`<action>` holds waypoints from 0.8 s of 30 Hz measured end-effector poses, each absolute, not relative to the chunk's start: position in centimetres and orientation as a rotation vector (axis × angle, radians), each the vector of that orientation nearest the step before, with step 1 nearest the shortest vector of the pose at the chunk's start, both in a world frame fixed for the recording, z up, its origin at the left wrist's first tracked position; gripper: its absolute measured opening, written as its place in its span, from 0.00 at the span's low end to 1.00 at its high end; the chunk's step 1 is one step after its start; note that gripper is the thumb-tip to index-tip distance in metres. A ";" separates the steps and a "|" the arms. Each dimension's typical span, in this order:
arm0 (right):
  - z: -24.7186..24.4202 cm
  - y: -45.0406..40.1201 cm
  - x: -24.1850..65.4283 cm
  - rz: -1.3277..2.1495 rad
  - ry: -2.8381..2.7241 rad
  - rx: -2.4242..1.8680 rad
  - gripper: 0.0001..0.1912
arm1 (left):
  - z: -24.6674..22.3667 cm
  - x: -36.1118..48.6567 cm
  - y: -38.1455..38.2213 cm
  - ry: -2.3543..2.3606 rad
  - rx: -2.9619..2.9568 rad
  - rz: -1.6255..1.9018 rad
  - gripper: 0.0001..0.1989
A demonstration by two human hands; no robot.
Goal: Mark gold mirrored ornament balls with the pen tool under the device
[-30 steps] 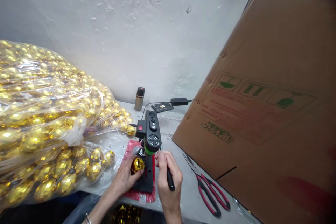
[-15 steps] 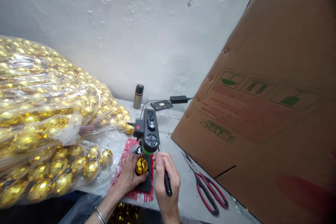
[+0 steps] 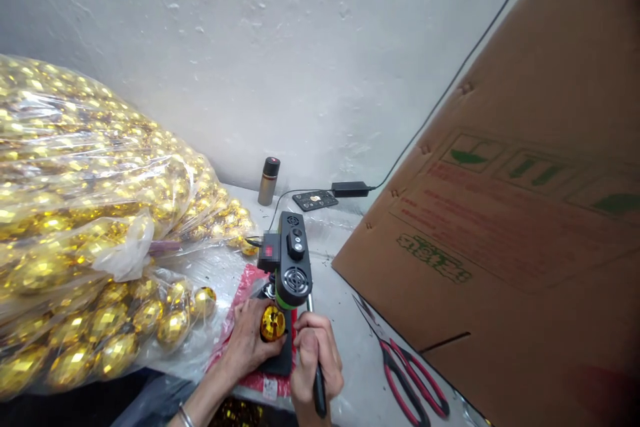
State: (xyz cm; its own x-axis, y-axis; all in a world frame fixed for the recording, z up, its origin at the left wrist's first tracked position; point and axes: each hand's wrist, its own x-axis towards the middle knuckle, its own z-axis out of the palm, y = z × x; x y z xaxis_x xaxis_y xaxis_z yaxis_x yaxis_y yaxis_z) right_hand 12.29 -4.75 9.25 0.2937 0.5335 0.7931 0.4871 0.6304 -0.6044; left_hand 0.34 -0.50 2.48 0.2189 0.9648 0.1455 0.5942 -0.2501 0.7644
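My left hand (image 3: 249, 340) is wrapped round a shiny gold faceted ball (image 3: 273, 323), held at the black base (image 3: 279, 361) of a small device. Above the ball is the device's black head (image 3: 295, 260), with round vents and a green band below. To the right, my right hand (image 3: 318, 360) is closed round a black-handled lever (image 3: 320, 390) whose metal rod runs up beside the device head. Red plastic (image 3: 227, 340) lies under the base.
A clear bag of gold balls (image 3: 100, 180) fills the left. Red-and-black scissors (image 3: 407, 373) lie right of my right hand, beside a large cardboard box (image 3: 500, 213). Behind the device are a bottle (image 3: 269, 181), a phone-like item (image 3: 315, 199) and a black adapter (image 3: 350, 189).
The view has shifted slightly. My right hand and the lever handle sit a little lower, with more of the metal rod showing. My left hand still holds the ball.
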 end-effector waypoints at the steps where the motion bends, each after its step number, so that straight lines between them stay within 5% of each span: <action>1: 9.1 -4.8 12.2 0.044 -1.324 -0.969 0.15 | 2.5 0.4 -0.5 1.436 1.926 0.844 0.19; 24: 6.6 -4.0 12.9 -0.189 -1.476 -0.926 0.16 | 1.3 0.6 -0.3 1.446 1.929 0.902 0.22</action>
State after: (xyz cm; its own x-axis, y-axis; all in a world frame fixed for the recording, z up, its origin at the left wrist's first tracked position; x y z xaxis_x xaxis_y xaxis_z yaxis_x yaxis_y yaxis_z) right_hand 12.88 -3.96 6.61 0.1492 0.4194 0.8955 0.6313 0.6566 -0.4127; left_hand 0.63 -0.32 1.26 0.1919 0.9644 0.1820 0.5878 -0.2614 0.7656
